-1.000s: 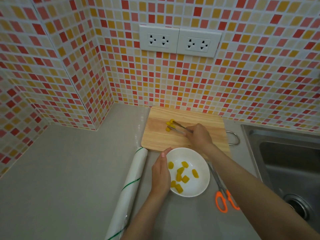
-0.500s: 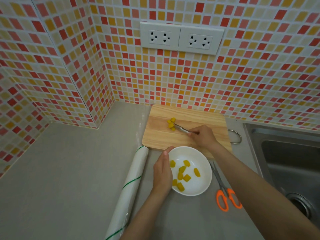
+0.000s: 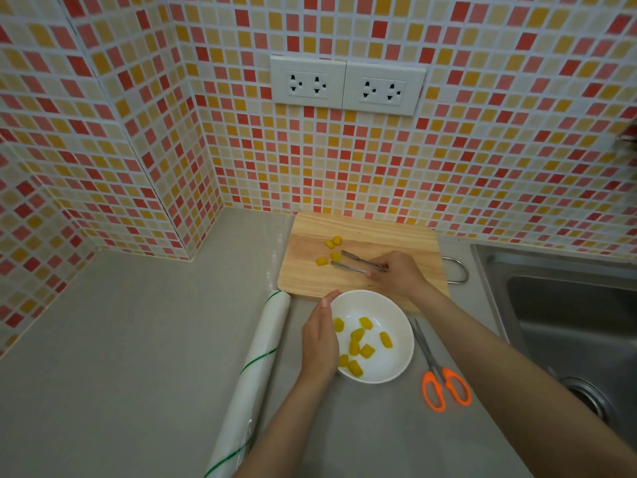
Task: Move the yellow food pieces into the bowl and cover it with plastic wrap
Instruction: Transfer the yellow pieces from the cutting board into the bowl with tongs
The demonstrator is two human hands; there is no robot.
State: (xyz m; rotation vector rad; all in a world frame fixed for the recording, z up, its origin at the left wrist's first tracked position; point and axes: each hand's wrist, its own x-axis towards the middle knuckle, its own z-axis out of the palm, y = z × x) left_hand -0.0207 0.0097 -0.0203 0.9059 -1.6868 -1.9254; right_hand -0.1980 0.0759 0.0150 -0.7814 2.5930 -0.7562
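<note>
Head view shows your right hand [image 3: 396,272] gripping a pair of metal tongs [image 3: 358,264] over the wooden cutting board [image 3: 396,243], fingers curled round the handle end while the two arms stand spread apart with nothing between them. The tips point left toward the yellow food pieces [image 3: 332,251] left on the board: a few lie at the far left part of it, one just beside the tips. That spread looks like your way of lining up on the nearest piece before squeezing.

Your left hand [image 3: 319,339] rests against the left side of the white bowl [image 3: 396,339], fingers straight and together along the rim, not curled round it. I judge it is there to keep the bowl from sliding on the desk [image 3: 138,339] as pieces drop in. The bowl sits just near of the board, touching or almost touching its near edge, so each carry is short. Several yellow pieces already lie inside it.

The roll of plastic wrap [image 3: 262,367] lies on the desk just left of your left hand, running near to far, within reach for the covering step. The orange-handled scissors [image 3: 439,374] lie right of the bowl, probably kept for cutting the wrap. The sink [image 3: 568,322] sits at the far right, well apart from the work.
</note>
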